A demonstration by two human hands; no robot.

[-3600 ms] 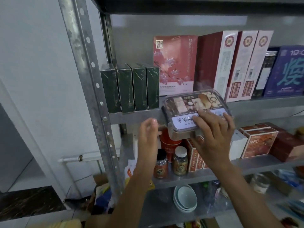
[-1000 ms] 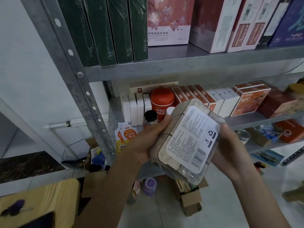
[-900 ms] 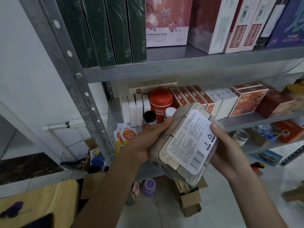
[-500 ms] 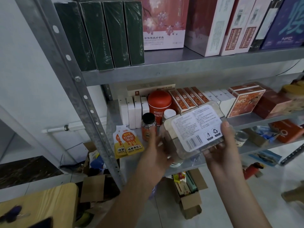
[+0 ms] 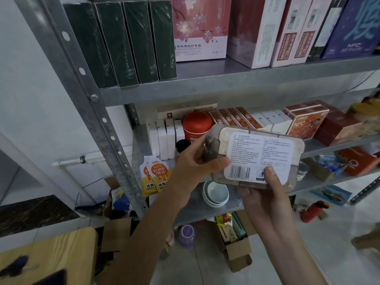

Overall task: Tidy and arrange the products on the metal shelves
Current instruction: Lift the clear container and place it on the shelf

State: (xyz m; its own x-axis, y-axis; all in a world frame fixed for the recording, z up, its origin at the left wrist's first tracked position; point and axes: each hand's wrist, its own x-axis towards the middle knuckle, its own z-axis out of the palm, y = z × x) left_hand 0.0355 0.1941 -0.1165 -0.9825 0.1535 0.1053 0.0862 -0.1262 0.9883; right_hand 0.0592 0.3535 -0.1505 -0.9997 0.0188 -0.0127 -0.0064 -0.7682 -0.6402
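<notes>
With left hand (image 5: pixel 193 161), clasping the end of the snack tray (image 5: pixel 296 147); with right hand (image 5: pixel 265 198), pinching its near edge from beneath. Holding the label (image 5: pixel 261 151) upward, probably for reading before shelving.

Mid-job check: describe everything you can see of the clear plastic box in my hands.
The clear plastic box is rectangular, round-cornered, of smoky transparent plastic, its underside facing the camera, long side roughly level. A white label with fine print and a barcode covers most of that face. Pale contents show through the walls. It is off the metal shelves, in the air. The left hand grips its left end; the right hand holds its near edge, thumb on the label.
</notes>
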